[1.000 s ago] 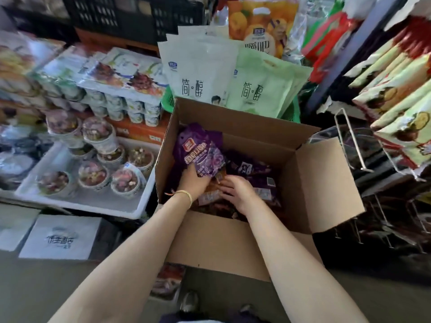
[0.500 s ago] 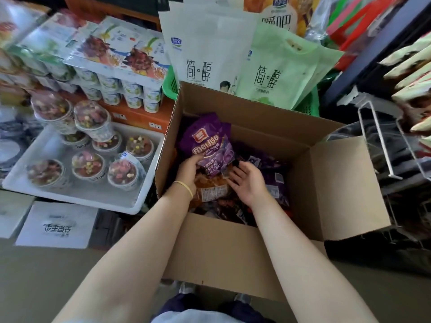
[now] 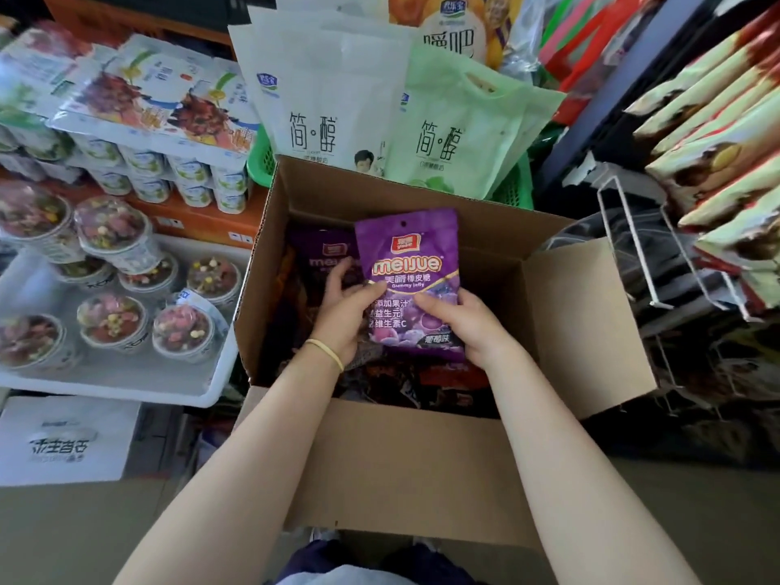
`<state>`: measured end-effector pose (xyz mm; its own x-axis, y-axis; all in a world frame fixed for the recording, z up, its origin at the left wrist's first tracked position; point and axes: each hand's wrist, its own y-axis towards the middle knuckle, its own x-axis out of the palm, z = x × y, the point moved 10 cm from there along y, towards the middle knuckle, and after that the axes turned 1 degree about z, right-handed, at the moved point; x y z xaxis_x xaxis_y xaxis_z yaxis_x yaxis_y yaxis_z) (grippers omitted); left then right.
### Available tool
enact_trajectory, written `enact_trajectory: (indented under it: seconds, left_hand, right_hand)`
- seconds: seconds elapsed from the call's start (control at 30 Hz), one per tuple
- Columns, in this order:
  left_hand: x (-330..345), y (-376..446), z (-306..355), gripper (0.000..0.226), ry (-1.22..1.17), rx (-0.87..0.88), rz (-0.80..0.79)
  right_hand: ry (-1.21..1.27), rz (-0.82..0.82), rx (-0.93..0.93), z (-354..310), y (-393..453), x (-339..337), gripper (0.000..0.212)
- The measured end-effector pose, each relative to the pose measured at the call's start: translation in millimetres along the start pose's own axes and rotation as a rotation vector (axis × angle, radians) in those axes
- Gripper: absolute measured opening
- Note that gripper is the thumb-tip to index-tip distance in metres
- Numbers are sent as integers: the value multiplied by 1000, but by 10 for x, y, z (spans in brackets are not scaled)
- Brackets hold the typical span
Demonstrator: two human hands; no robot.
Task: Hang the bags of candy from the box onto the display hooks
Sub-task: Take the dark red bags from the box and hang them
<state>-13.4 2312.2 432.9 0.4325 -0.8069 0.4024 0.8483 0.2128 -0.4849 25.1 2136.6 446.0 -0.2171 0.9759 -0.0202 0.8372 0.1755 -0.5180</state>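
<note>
An open cardboard box stands in front of me with several candy bags inside. Both hands hold one purple gummy bag upright above the pile, its hang hole at the top. My left hand grips the bag's left edge, thumb across the front. My right hand pinches its lower right side. A second purple bag lies behind it in the box. White wire display hooks jut out at the right, bare at their tips.
Green and red snack bags hang on the rack at the far right. Yogurt bags stand in a green basket behind the box. A white tray of cups and stacked yogurt packs fill the left.
Both hands were down among the bags in the box. Now they have lifted one purple bag up and turned its front toward me. The view has moved closer.
</note>
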Motion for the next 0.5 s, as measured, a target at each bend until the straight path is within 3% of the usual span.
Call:
enact_trajectory:
  seconds: [0.13,0.23,0.33,0.5]
  left_hand:
    - [570,-253,105,22,163,46,-199]
    - [805,-466,320,28,304,194,-183]
    - [1013,-767,558,21,288,330,-107]
    - [1661,-1411,723,24,265,516,-159]
  right_hand:
    - [100,5,-123,-343,-305,-158,24]
    - [95,32,-233,-575,-579,-341,27]
    - [44,62,-375,-887,-919,-558,19]
    - [63,-4,-547,-1319,-1593,-1058,23]
